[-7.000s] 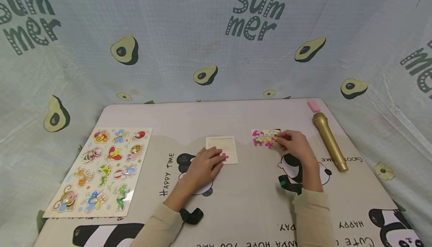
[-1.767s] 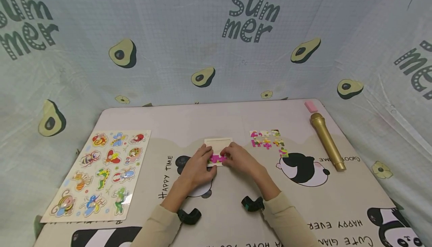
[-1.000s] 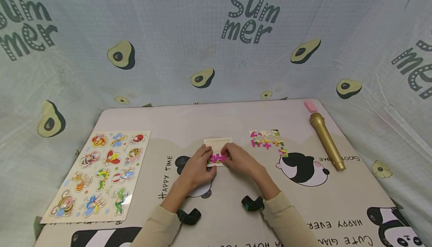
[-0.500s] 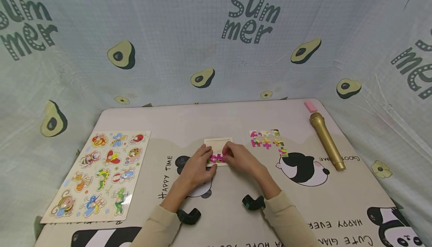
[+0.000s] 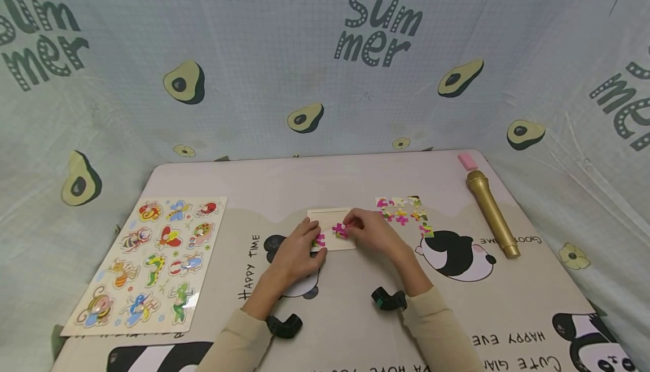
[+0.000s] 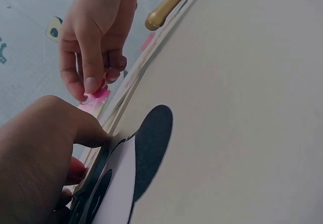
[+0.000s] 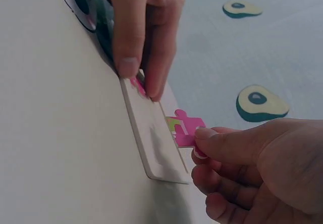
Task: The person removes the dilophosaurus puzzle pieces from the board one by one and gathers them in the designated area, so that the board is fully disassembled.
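A small pale wooden puzzle tray (image 5: 329,218) lies at the middle of the table. My left hand (image 5: 296,252) holds it by its left side, thumb at the near edge and fingers over the surface. Beside those fingertips a pink puzzle piece (image 5: 319,240) lies in the tray's near left part. Between thumb and forefinger, my right hand (image 5: 376,233) pinches another pink puzzle piece (image 7: 189,128), marked with some green and white, over the tray's right side. The right wrist view shows this piece raised and tilted, and the tray's near right corner (image 7: 161,168) bare.
Several loose puzzle pieces (image 5: 401,220) lie in rows right of the tray. A gold microphone (image 5: 492,214) and a pink block (image 5: 468,161) are at the far right. On the left is a board with insect pictures (image 5: 157,259). A printed curtain hangs behind the table.
Earlier my right hand was at the loose pieces, then pressed a pink piece into the tray's near row. Now it has lifted that piece, moving right. My left hand stays on the tray.
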{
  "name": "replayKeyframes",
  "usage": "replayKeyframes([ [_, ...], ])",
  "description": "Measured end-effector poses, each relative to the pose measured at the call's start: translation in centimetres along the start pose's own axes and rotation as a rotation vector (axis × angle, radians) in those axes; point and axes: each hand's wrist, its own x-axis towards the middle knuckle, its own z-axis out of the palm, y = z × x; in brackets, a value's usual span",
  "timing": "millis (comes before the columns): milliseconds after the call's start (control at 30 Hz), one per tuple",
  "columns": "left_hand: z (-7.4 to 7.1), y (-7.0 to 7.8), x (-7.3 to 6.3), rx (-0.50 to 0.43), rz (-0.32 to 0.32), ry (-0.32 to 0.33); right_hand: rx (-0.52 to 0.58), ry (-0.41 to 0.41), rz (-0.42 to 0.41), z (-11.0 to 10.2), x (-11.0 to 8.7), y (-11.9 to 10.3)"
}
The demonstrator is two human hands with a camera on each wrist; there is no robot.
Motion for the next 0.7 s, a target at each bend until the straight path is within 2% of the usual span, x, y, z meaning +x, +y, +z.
replayKeyframes([
  [300,0.1,-0.2,0.1,0.008,0.01,-0.011,0.034,0.042,0.048,-1.7,-0.1,1.0],
  [567,0.0,-0.3,0.1,0.006,0.026,0.0,0.0,0.101,0.051,-3.7,-0.6,2.4],
  [700,-0.1,-0.3,0.1,0.01,0.032,0.007,0.008,0.116,0.085,-4.7,-1.1,3.0],
])
